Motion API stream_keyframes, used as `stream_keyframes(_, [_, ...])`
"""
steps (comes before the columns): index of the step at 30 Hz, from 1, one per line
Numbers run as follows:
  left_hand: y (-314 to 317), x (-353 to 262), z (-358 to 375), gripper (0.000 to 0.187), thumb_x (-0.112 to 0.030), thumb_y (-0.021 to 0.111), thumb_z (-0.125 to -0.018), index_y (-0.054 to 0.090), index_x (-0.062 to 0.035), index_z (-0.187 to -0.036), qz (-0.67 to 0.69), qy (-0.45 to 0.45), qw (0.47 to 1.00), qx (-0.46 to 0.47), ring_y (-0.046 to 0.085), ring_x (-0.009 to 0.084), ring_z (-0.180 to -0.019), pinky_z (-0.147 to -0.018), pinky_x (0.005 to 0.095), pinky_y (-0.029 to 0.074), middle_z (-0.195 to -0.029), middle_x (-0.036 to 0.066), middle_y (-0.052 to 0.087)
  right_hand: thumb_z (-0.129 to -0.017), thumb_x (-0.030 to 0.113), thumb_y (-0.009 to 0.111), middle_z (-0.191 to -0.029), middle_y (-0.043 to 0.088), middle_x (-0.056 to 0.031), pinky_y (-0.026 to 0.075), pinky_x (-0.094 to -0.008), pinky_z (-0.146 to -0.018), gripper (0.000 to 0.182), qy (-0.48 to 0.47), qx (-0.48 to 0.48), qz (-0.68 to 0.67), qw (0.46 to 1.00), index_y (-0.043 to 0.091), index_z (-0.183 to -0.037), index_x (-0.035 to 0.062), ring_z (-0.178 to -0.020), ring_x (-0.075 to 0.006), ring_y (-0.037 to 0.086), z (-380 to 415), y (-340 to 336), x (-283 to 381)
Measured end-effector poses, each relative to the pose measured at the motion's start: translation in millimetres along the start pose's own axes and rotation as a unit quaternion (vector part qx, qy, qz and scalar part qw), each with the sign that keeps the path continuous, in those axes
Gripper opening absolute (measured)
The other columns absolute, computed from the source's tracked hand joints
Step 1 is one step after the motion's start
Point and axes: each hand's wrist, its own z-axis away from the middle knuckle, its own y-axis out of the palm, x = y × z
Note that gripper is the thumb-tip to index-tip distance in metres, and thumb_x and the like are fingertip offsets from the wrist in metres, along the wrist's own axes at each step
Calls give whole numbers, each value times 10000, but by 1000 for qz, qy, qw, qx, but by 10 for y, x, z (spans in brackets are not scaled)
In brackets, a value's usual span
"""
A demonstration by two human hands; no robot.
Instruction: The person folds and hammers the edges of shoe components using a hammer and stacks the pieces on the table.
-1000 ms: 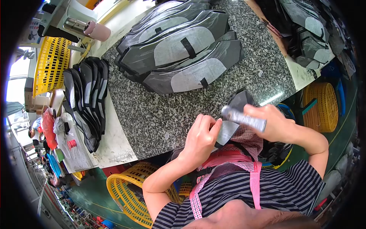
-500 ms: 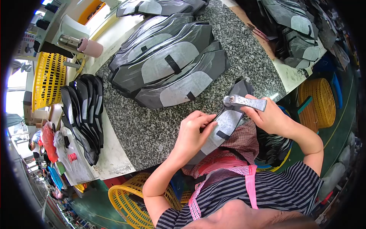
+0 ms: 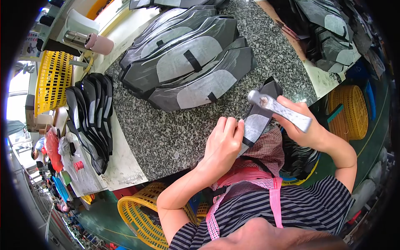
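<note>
A dark piece with a light grey patch (image 3: 256,125) lies at the front edge of the speckled stone slab (image 3: 166,143). My left hand (image 3: 225,143) is on its left side, fingers bent and pressed together at its edge. My right hand (image 3: 298,121) is closed round a metal hammer (image 3: 287,112), whose head is over the upper part of the piece. The lower end of the piece is partly hidden behind my left hand. Stacks of similar grey pieces (image 3: 189,62) lie farther back on the slab.
More dark pieces (image 3: 89,121) lie at the left, and others (image 3: 333,37) at the back right. Yellow baskets stand below left (image 3: 143,208) and right (image 3: 356,110). A pink-capped bottle (image 3: 100,44) is at the back left.
The hammer has tilted and moved slightly right and down with my right hand. My left hand has moved right and now covers more of the piece. The view has shifted a little.
</note>
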Motion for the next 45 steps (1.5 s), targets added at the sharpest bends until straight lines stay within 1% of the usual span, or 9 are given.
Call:
stream_keyframes(5, [7,106,147,189,-15,812,-806,762,4,-988,231,-171,953,-92,657,286,-798,-700,367,541,-867,120,666,-920,96,626,-699,642,-247,515,-551,-602,159,17,77,77,994,532,-1022,19,-708,-488,648,0,92,40])
stream_keyframes(12, [38,54,277,253,36,754,-812,747,-10,-1061,82,-54,990,-97,619,277,-799,-689,370,530,-877,116,625,-998,198,623,-695,635,-241,488,-522,-581,196,3,7,-19,1000,555,-1005,14,-708,-470,648,-52,6,195])
stream_keyframes(16, [49,15,302,393,75,689,-731,714,26,-1119,36,-21,996,-79,585,278,-823,-683,375,526,-914,112,595,-958,103,644,-684,632,-221,491,-464,-550,120,2,113,10,994,573,-1012,22,-702,-459,654,-43,66,144])
stream_keyframes(18, [53,15,307,460,62,664,-693,697,48,-1152,6,-7,998,-68,579,283,-839,-690,374,527,-935,118,587,-922,36,671,-687,604,-147,479,-372,-565,188,-14,61,27,998,621,-1103,33,-609,-321,661,-51,38,126])
stream_keyframes(22, [69,55,342,363,-14,705,-747,698,65,-1101,3,13,997,-77,585,290,-857,-708,369,534,-946,127,586,-919,146,649,-717,656,-238,519,-527,-594,219,-14,83,-35,996,559,-1079,26,-712,-465,669,15,159,184])
stream_keyframes(25, [-50,106,385,189,-55,855,-768,762,-19,-928,120,-139,973,-142,631,262,-769,-665,364,520,-830,90,661,-922,159,658,-705,653,-241,524,-524,-591,232,-8,138,99,985,548,-1077,25,-706,-465,667,-15,247,121])
stream_keyframes(33, [91,30,535,207,-23,837,-753,744,-11,-938,-1,-32,991,-128,615,259,-764,-649,359,524,-862,74,667,-884,124,691,-745,665,-215,533,-516,-624,250,-80,109,-28,990,530,-1053,34,-722,-464,667,-3,243,227])
stream_keyframes(38, [-25,68,637,194,-30,840,-761,741,-21,-928,112,-108,978,-139,612,256,-758,-637,351,524,-836,74,654,-882,167,709,-756,666,-191,535,-512,-606,275,-26,194,100,976,542,-1048,25,-715,-444,674,-126,239,336])
stream_keyframes(45, [41,36,740,310,-7,696,-737,684,79,-1035,13,-8,994,-111,594,263,-780,-633,353,521,-903,129,624,-939,193,643,-732,659,-203,528,-531,-587,225,-89,169,73,979,574,-1069,23,-673,-447,666,-112,330,367])
